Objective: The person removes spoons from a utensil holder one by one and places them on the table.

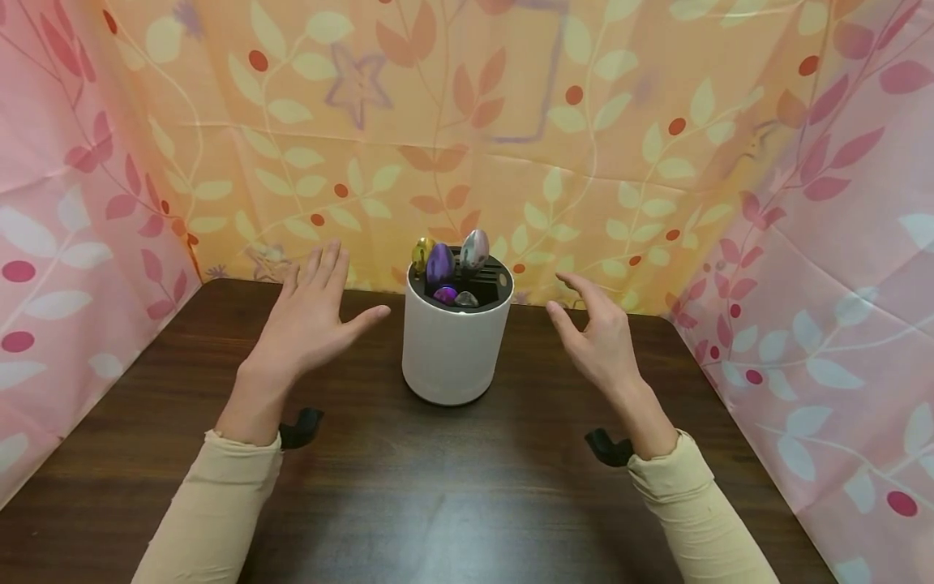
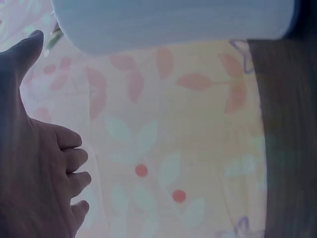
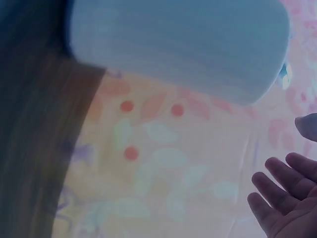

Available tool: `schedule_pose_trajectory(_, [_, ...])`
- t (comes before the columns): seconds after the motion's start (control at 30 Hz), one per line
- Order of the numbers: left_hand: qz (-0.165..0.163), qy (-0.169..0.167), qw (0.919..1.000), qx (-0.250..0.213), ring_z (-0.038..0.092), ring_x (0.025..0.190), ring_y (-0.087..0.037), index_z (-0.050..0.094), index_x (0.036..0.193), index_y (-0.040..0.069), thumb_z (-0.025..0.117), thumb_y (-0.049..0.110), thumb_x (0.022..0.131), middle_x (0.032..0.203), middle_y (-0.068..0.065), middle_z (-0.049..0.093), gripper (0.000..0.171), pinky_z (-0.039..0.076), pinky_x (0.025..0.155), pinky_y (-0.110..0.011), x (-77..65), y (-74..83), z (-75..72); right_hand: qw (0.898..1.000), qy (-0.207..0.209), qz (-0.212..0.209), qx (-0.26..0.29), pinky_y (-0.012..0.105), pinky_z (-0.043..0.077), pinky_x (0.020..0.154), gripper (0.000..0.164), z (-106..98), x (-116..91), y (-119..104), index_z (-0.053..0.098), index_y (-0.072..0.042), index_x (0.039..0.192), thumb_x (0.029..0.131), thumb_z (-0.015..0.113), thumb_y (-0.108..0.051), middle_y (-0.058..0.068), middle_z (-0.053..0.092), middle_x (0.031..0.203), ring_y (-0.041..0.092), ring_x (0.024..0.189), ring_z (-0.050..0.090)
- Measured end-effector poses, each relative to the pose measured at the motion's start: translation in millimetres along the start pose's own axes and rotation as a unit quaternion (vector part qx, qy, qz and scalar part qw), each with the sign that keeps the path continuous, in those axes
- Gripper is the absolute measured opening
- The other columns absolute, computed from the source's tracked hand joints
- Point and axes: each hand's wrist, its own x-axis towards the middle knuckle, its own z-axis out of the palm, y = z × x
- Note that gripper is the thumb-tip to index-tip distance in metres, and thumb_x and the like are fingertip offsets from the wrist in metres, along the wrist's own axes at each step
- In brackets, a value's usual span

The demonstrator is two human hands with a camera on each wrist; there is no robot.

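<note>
A white round utensil holder [image 1: 454,353] with a black slotted top stands upright on the table. Out of it stick shiny metallic utensil ends: a gold one [image 1: 422,254], a purple one [image 1: 441,265] and a silvery-pink one [image 1: 475,250]. A smaller purple piece [image 1: 445,295] and a dark silver piece [image 1: 467,299] sit lower in the front opening. To the holder's left my left hand [image 1: 310,312] is raised with fingers extended and thumb spread, touching nothing. On the other side my right hand [image 1: 597,328] hovers, fingers relaxed and holding nothing. Both wrist views show the holder's white side beside each hand.
The dark brown wooden table [image 1: 409,487] spreads beneath the hands. Behind it hangs an orange leaf-patterned cloth [image 1: 452,105], with pink patterned cloth [image 1: 824,243] along the sides. A black wrist mount [image 1: 301,428] sits at the left wrist, another mount [image 1: 609,448] at the right.
</note>
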Motion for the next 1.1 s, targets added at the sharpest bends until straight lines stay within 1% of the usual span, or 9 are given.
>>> schedule_pose_trajectory(0.1, [0.009,0.002,1.0000,-0.002,-0.007,0.160,-0.035,-0.002,0.167,0.006,0.039,0.082,0.096,0.175,-0.015,-0.004,0.112,-0.002,0.128,-0.056,5.4,9.0,0.0,1.000,-0.003,-0.018,0.022,0.048,0.053,0.101,0.041,4.1,6.6,-11.1,0.067,-0.002,0.134,0.096,0.076,-0.011,0.015,0.071,0.129,0.031,0.119,0.066])
schedule_pose_trajectory(0.2, [0.022,0.005,0.9997,0.001,-0.002,0.160,-0.036,0.000,0.167,0.005,0.039,0.082,0.095,0.175,-0.015,-0.002,0.112,0.003,0.129,-0.055,11.9,18.6,1.1,0.999,-0.012,-0.030,0.041,0.044,0.054,0.101,0.038,8.2,12.2,-20.9,0.070,-0.003,0.131,0.095,0.077,-0.010,0.011,0.072,0.127,0.027,0.117,0.067])
schedule_pose_trajectory(0.33, [0.040,-0.001,0.9992,0.009,-0.001,0.161,-0.035,0.003,0.167,0.004,0.036,0.081,0.097,0.174,-0.015,0.000,0.110,0.004,0.129,-0.053,19.3,31.9,3.8,0.997,-0.031,-0.043,0.064,0.042,0.054,0.099,0.032,14.3,18.3,-30.6,0.073,-0.003,0.125,0.094,0.078,-0.008,0.008,0.073,0.127,0.024,0.115,0.067])
schedule_pose_trajectory(0.5, [0.044,-0.018,0.9988,0.011,0.001,0.161,-0.035,0.006,0.166,0.001,0.035,0.078,0.099,0.174,-0.017,0.003,0.106,0.004,0.129,-0.052,24.7,44.8,8.6,0.994,-0.059,-0.054,0.076,0.041,0.056,0.093,0.026,22.2,24.3,-40.9,0.075,-0.004,0.120,0.095,0.077,-0.008,0.007,0.074,0.121,0.024,0.104,0.070])
schedule_pose_trajectory(0.63, [0.047,-0.020,0.9986,0.015,0.004,0.160,-0.036,0.009,0.166,0.001,0.035,0.078,0.099,0.174,-0.018,0.006,0.106,0.006,0.129,-0.051,30.0,50.3,14.0,0.992,-0.082,-0.060,0.079,0.039,0.058,0.089,0.022,28.9,28.9,-49.0,0.076,-0.006,0.118,0.096,0.076,-0.010,0.006,0.075,0.116,0.023,0.100,0.070])
schedule_pose_trajectory(0.77, [0.055,-0.021,0.9981,0.020,0.006,0.160,-0.036,0.013,0.166,0.000,0.034,0.079,0.098,0.174,-0.018,0.008,0.106,0.007,0.130,-0.050,34.5,54.3,18.5,0.990,-0.098,-0.070,0.074,0.036,0.056,0.082,0.021,35.7,32.7,-54.9,0.076,-0.005,0.117,0.097,0.076,-0.012,0.006,0.076,0.113,0.020,0.099,0.068])
schedule_pose_trajectory(0.83, [0.057,-0.020,0.9979,0.022,0.006,0.160,-0.036,0.015,0.165,-0.001,0.034,0.078,0.099,0.174,-0.018,0.009,0.105,0.007,0.129,-0.051,35.8,55.0,20.5,0.990,-0.103,-0.073,0.068,0.036,0.055,0.083,0.022,38.6,33.8,-57.1,0.076,-0.006,0.118,0.097,0.075,-0.013,0.006,0.076,0.114,0.019,0.101,0.068])
schedule_pose_trajectory(0.97, [0.061,-0.010,0.9979,0.018,0.008,0.160,-0.035,0.020,0.164,-0.001,0.035,0.077,0.100,0.173,-0.017,0.013,0.102,0.010,0.129,-0.052,36.1,54.4,24.4,0.989,-0.111,-0.075,0.067,0.037,0.056,0.086,0.022,43.7,34.4,-59.6,0.075,-0.004,0.118,0.098,0.074,-0.013,0.008,0.076,0.114,0.021,0.106,0.070])
schedule_pose_trajectory(1.1, [0.064,-0.008,0.9978,0.014,0.010,0.160,-0.035,0.024,0.164,-0.001,0.035,0.077,0.099,0.173,-0.017,0.016,0.102,0.010,0.129,-0.051,35.7,53.5,26.0,0.989,-0.111,-0.071,0.068,0.037,0.057,0.083,0.021,47.7,34.6,-60.2,0.076,-0.003,0.116,0.097,0.075,-0.012,0.008,0.076,0.110,0.021,0.101,0.071])
